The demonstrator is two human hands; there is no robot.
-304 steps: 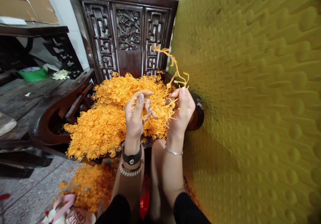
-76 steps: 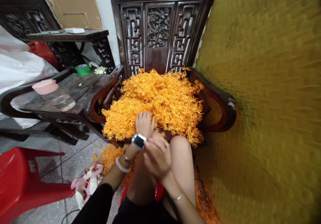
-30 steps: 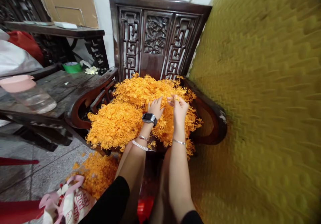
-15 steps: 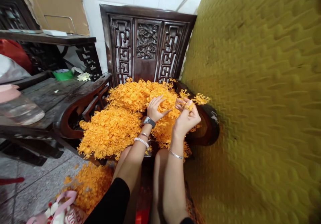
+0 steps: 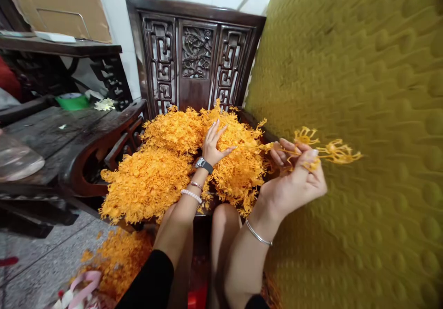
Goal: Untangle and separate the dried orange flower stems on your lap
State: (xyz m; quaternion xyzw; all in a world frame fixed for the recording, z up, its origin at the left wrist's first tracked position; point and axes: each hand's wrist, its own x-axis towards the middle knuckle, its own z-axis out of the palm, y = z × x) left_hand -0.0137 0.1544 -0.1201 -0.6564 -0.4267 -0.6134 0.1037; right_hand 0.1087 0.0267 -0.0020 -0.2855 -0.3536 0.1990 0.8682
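Note:
A big heap of orange plastic sprigs (image 5: 162, 170) covers the seat of a dark carved wooden chair (image 5: 194, 55). My left hand (image 5: 212, 142) rests on top of the heap with its fingers spread, a watch on the wrist. My right hand (image 5: 297, 177) is drawn out to the right of the heap, palm up. It pinches an orange sprig (image 5: 328, 152) whose branched tips stick out toward the bumpy yellow-green panel (image 5: 363, 115). My bare knees sit just below the heap.
More orange sprigs (image 5: 114, 263) lie on the tiled floor beside a pink-handled bag (image 5: 79, 290). A dark wooden table (image 5: 44, 133) stands at left with a green roll (image 5: 71, 101) and a clear container (image 5: 17, 159). Cardboard leans against the white wall.
My right hand has pulled a sprig out of the heap and swung it right, toward the yellow-green panel. My left hand stays on the heap. The view has shifted slightly.

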